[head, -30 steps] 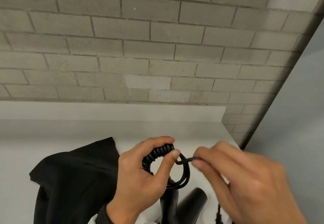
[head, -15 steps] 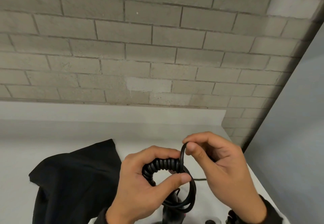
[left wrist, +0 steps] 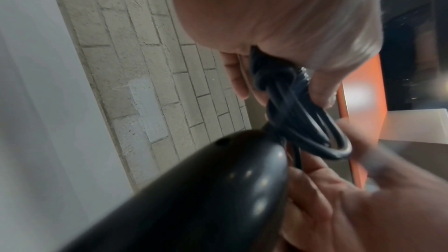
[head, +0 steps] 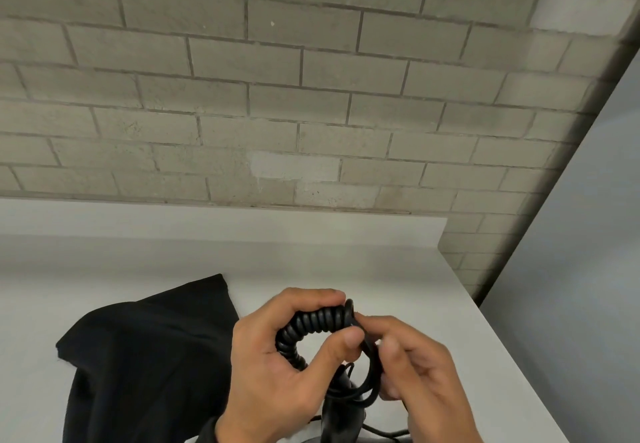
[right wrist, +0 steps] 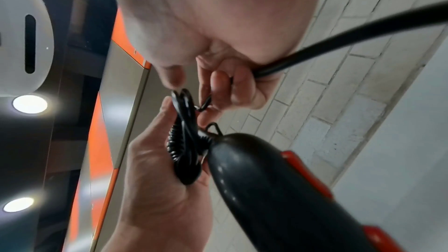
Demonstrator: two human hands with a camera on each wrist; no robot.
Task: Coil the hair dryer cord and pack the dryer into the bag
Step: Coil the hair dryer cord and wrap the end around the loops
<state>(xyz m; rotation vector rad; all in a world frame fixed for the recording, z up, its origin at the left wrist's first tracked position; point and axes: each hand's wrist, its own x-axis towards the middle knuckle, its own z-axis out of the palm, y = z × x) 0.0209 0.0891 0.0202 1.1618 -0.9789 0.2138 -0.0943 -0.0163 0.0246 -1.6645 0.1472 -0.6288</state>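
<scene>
Winding the cord, dryer hanging off my grip.

My left hand (head: 277,366) curls thumb and fingers round the spiral part of the cord (head: 311,325), holding the loops above the white table (head: 346,262). My right hand (head: 422,383) pinches the smooth strand against that bundle. The hair dryer (right wrist: 278,189) hangs just under the loops; the bag (head: 149,356) lies flat to the left, nothing in it. I judge the springy spiral could pop the loops open if my thumb eases, and the loose tail could snag.
</scene>
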